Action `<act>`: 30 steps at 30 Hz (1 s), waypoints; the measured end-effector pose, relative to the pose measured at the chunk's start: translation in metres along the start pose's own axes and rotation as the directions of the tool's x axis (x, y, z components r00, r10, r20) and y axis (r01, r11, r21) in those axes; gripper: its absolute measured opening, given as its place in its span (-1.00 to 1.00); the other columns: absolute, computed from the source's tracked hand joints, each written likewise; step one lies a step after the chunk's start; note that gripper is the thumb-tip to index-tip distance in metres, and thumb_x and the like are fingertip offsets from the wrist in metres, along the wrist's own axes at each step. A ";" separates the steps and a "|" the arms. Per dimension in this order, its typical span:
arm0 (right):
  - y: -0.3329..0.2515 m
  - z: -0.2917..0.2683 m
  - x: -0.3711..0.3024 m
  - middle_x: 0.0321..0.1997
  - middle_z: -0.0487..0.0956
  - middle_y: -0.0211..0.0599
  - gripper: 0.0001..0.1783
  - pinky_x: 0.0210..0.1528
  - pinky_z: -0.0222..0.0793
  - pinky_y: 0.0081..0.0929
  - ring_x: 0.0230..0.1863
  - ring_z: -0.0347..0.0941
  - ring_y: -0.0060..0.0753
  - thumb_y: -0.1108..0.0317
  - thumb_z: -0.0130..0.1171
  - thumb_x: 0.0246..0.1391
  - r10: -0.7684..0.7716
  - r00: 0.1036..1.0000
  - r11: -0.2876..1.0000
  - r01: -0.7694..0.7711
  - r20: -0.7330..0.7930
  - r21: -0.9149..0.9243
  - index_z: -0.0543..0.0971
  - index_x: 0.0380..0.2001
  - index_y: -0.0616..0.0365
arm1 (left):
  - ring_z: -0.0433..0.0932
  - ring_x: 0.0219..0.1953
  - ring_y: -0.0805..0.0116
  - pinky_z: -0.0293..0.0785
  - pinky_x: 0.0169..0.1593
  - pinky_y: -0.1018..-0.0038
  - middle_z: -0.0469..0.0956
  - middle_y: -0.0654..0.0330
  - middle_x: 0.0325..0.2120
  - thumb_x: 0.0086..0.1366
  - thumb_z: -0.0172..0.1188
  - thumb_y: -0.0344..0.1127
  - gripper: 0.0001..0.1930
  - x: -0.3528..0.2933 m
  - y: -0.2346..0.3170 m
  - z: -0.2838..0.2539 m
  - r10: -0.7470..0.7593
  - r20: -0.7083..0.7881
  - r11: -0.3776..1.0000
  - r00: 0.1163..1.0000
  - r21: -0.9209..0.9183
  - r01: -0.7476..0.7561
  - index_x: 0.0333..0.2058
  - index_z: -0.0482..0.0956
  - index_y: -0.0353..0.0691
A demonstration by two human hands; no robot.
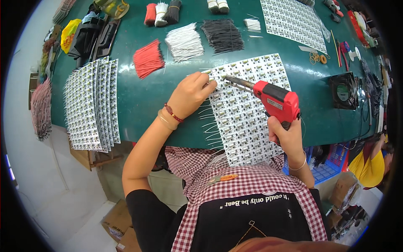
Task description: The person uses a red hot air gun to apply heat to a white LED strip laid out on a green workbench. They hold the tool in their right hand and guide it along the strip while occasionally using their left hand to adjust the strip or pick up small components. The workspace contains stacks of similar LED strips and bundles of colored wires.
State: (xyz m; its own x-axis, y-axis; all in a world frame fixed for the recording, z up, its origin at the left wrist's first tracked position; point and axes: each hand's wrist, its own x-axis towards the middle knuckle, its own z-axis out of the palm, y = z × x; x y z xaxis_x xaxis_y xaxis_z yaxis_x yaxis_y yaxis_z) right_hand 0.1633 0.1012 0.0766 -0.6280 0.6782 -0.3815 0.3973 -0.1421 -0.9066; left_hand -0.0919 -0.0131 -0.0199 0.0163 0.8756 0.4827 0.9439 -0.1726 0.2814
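A white sheet of small circuit boards [252, 113] lies at the table's front edge, its near end reaching over my lap. Several thin white wires [212, 126] stick out from its left edge. My right hand [286, 136] is wrapped round the handle of a red and black soldering gun [277, 98]. The gun's metal tip points left, at the sheet's upper left part, close to my left fingertips. At the sheet's upper left edge, my left hand [193, 93] is closed in a pinch on a thin white wire, mostly hidden by the fingers.
Behind the sheet lie piles of red wires [148, 59], white wires [184, 43] and black wires [222, 36]. Overlapping board sheets [84, 107] rest at the left edge, another sheet [294, 21] at the far right. A small black fan [344, 91] stands right, near rubber bands [314, 58].
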 end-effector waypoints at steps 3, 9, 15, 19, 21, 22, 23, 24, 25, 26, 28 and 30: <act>0.003 0.003 -0.001 -0.67 0.45 -0.48 -0.77 -0.66 0.25 -0.70 -0.70 0.34 -0.73 0.32 0.27 0.06 0.021 1.000 1.000 -0.022 -0.018 -0.023 0.52 -0.32 0.26 | 0.43 -0.37 0.29 0.46 -0.25 0.41 0.34 0.19 -0.46 0.00 0.12 -0.47 -0.80 0.001 -0.001 0.003 0.007 0.009 1.000 1.000 0.004 -0.007 -0.32 0.50 -0.25; 0.008 0.004 -0.001 -0.66 0.45 -0.52 -0.78 -0.65 0.23 -0.70 -0.69 0.33 -0.75 0.35 0.29 0.04 0.028 0.999 1.000 -0.027 -0.022 0.016 0.52 -0.31 0.26 | 0.43 -0.41 0.28 0.45 -0.31 0.41 0.34 0.19 -0.48 0.01 0.17 -0.50 -0.79 0.002 0.001 0.007 0.019 -0.043 1.000 0.999 -0.001 -0.019 -0.30 0.55 -0.26; 0.008 0.006 -0.004 -0.66 0.45 -0.54 -0.82 -0.66 0.19 -0.72 -0.69 0.31 -0.77 0.39 0.29 0.04 0.057 0.998 0.998 -0.057 -0.013 -0.009 0.54 -0.33 0.24 | 0.44 -0.41 0.28 0.45 -0.30 0.42 0.34 0.19 -0.47 0.02 0.17 -0.50 -0.79 0.002 0.002 0.005 0.018 -0.014 1.000 1.000 0.010 -0.018 -0.29 0.54 -0.30; 0.008 0.006 -0.005 -0.65 0.46 -0.55 -0.83 -0.65 0.20 -0.72 -0.68 0.32 -0.78 0.40 0.29 0.03 0.082 0.996 0.997 -0.082 -0.021 -0.010 0.54 -0.35 0.23 | 0.43 -0.41 0.29 0.46 -0.29 0.42 0.34 0.19 -0.48 0.02 0.16 -0.51 -0.79 0.003 0.001 0.007 0.020 -0.001 1.000 1.000 0.008 -0.020 -0.29 0.54 -0.33; 0.007 0.006 -0.006 -0.63 0.46 -0.55 -0.83 -0.64 0.21 -0.72 -0.67 0.32 -0.78 0.40 0.30 0.03 0.104 0.994 0.994 -0.103 -0.024 0.038 0.54 -0.34 0.23 | 0.42 -0.39 0.31 0.47 -0.23 0.45 0.33 0.19 -0.48 0.01 0.12 -0.49 -0.83 0.003 0.001 0.007 0.030 -0.002 0.999 1.000 0.035 -0.030 -0.35 0.50 -0.31; 0.007 0.006 -0.006 -0.63 0.47 -0.55 -0.83 -0.64 0.21 -0.72 -0.66 0.33 -0.78 0.40 0.30 0.02 0.108 0.993 0.993 -0.106 -0.038 0.050 0.54 -0.34 0.23 | 0.41 -0.39 0.33 0.47 -0.21 0.46 0.32 0.20 -0.49 0.01 0.10 -0.48 -0.86 0.003 0.001 0.007 0.035 -0.004 0.998 0.999 0.049 -0.035 -0.38 0.48 -0.31; 0.007 0.006 -0.008 -0.62 0.47 -0.55 -0.82 -0.63 0.21 -0.72 -0.66 0.33 -0.78 0.40 0.31 0.02 0.112 0.992 0.992 -0.109 -0.051 0.063 0.54 -0.34 0.22 | 0.41 -0.39 0.33 0.47 -0.20 0.46 0.32 0.20 -0.49 0.01 0.10 -0.48 -0.85 0.003 0.001 0.008 0.037 -0.005 0.998 0.999 0.049 -0.037 -0.38 0.48 -0.31; 0.007 0.006 -0.008 -0.61 0.47 -0.54 -0.82 -0.63 0.22 -0.72 -0.66 0.33 -0.77 0.40 0.31 0.02 0.116 0.991 0.991 -0.111 -0.064 0.075 0.54 -0.34 0.22 | 0.41 -0.39 0.33 0.47 -0.20 0.46 0.32 0.20 -0.49 0.01 0.10 -0.48 -0.85 0.003 0.001 0.008 0.040 -0.006 0.998 0.999 0.050 -0.039 -0.38 0.48 -0.31; 0.008 0.006 -0.009 -0.61 0.47 -0.54 -0.82 -0.63 0.22 -0.72 -0.66 0.33 -0.77 0.40 0.31 0.02 0.111 0.992 0.992 -0.107 -0.066 0.065 0.54 -0.34 0.22 | 0.41 -0.39 0.33 0.47 -0.20 0.46 0.32 0.20 -0.49 0.00 0.10 -0.48 -0.85 0.004 0.001 0.008 0.043 -0.008 0.998 0.999 0.050 -0.043 -0.38 0.48 -0.31; 0.010 0.006 -0.009 -0.60 0.47 -0.54 -0.81 -0.63 0.23 -0.72 -0.66 0.33 -0.77 0.40 0.32 0.01 0.106 0.992 0.993 -0.102 -0.069 0.056 0.54 -0.33 0.21 | 0.41 -0.39 0.33 0.47 -0.20 0.46 0.32 0.20 -0.49 0.00 0.11 -0.48 -0.85 0.004 0.001 0.007 0.043 -0.006 0.998 0.999 0.052 -0.043 -0.38 0.48 -0.31; 0.012 0.005 -0.009 -0.60 0.47 -0.54 -0.80 -0.62 0.23 -0.72 -0.66 0.33 -0.77 0.39 0.33 0.01 0.086 0.994 0.996 -0.084 -0.061 0.025 0.54 -0.32 0.21 | 0.41 -0.38 0.33 0.47 -0.20 0.47 0.32 0.20 -0.49 0.00 0.11 -0.48 -0.85 0.003 0.001 0.007 0.042 -0.001 0.998 0.999 0.056 -0.042 -0.38 0.49 -0.31; 0.012 0.005 -0.008 -0.59 0.47 -0.55 -0.79 -0.62 0.24 -0.72 -0.66 0.32 -0.77 0.39 0.33 0.01 0.055 0.998 0.998 -0.056 -0.041 -0.017 0.54 -0.32 0.21 | 0.43 -0.40 0.31 0.46 -0.24 0.44 0.33 0.19 -0.48 0.01 0.14 -0.50 -0.81 0.003 0.001 0.007 0.042 -0.009 0.998 0.999 0.040 -0.042 -0.33 0.52 -0.32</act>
State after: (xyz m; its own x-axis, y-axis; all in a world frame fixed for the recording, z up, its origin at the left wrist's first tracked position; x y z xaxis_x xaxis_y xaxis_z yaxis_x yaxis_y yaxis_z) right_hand 0.1701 0.0902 0.0679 -0.5769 0.6985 -0.4234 0.4436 -0.1674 -0.8805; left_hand -0.0886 -0.0072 -0.0240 0.0529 0.8636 0.5013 0.9548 -0.1909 0.2280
